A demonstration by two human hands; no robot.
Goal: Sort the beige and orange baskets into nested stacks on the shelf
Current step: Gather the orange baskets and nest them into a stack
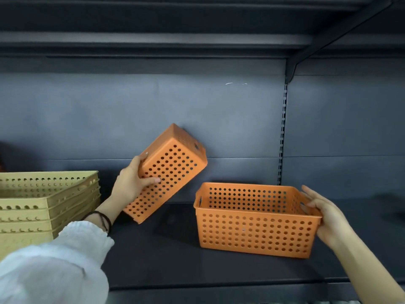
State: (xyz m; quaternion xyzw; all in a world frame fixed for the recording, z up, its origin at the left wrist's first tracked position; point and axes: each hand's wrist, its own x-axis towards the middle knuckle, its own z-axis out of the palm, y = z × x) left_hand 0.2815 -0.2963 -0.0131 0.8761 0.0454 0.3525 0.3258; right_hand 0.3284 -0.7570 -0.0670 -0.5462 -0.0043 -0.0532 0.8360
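Observation:
My left hand (133,178) grips an orange perforated basket (173,170) by its long side and holds it tilted in the air above the dark shelf (166,255). A second orange basket (254,218) stands upright on the shelf to the right. My right hand (324,213) rests against its right end, fingers at the rim. At the far left a nested stack of several beige baskets (43,200) sits on the shelf.
The shelf's dark back panel (153,110) rises behind the baskets. A slotted upright (282,132) runs down at the right, with a bracket and upper shelf above. Bare shelf surface lies between the beige stack and the upright orange basket.

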